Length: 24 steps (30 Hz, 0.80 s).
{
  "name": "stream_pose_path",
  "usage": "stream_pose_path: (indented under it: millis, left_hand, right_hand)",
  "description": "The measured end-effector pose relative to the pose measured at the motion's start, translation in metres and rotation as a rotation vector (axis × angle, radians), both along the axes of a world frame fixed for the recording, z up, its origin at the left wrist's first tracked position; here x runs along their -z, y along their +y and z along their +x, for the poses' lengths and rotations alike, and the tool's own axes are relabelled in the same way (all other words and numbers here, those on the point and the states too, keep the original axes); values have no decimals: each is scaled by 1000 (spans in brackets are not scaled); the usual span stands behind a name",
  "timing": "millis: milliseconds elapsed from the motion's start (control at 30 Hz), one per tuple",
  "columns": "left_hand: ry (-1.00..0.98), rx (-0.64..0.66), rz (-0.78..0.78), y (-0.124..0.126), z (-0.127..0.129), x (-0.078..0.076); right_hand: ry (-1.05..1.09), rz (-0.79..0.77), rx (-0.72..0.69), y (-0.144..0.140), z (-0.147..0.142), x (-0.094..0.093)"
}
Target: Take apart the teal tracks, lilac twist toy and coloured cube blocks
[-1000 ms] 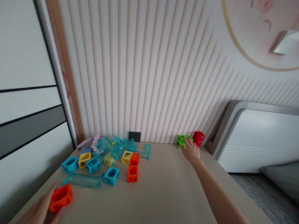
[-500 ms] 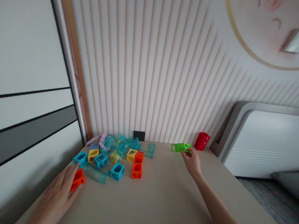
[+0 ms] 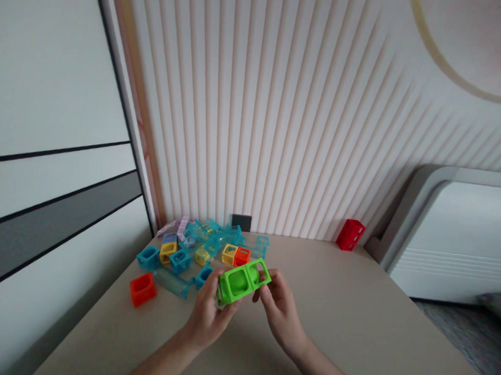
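Note:
A bright green plastic toy block piece (image 3: 238,283) with square and round openings is held tilted above the table, in front of me. My left hand (image 3: 211,307) grips its left end, thumb and fingers closed around it. At its right end, my right hand (image 3: 277,305) pinches the frame between thumb and fingers. Just behind the green piece sit a yellow block (image 3: 229,254) and an orange block (image 3: 242,257), side by side. A blue block (image 3: 203,277) shows partly behind my left hand. Farther left, an orange-red cube block (image 3: 143,289) stands alone.
Several teal translucent pieces (image 3: 213,236) lie heaped against the ribbed wall (image 3: 255,108). A clear teal tube (image 3: 172,282) lies in front of more cube blocks. At the back right stands a red block (image 3: 350,235). The white cabinet (image 3: 53,226) borders the table (image 3: 331,317) on the left.
My right hand has brought the green piece from the back right to the middle. My left hand has let go of the orange-red block and now holds the green piece too.

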<state>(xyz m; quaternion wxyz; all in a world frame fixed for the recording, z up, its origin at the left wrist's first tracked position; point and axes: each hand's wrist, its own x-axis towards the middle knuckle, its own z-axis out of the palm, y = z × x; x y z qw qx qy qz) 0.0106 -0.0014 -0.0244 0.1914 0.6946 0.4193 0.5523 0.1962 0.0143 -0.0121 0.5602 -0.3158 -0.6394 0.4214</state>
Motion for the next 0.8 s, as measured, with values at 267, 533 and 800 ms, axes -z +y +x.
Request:
stream_pose_path:
  millis: [267, 533, 800]
  left_hand:
    - [-236, 125, -304, -10, 3, 5]
    - [-280, 201, -357, -12, 7, 7]
    - [-369, 265, -418, -13, 3, 9]
  right_hand:
    - [-11, -295, 109, -22, -7, 38]
    - [120, -412, 83, -16, -15, 36]
    - [31, -95, 244, -8, -4, 30]
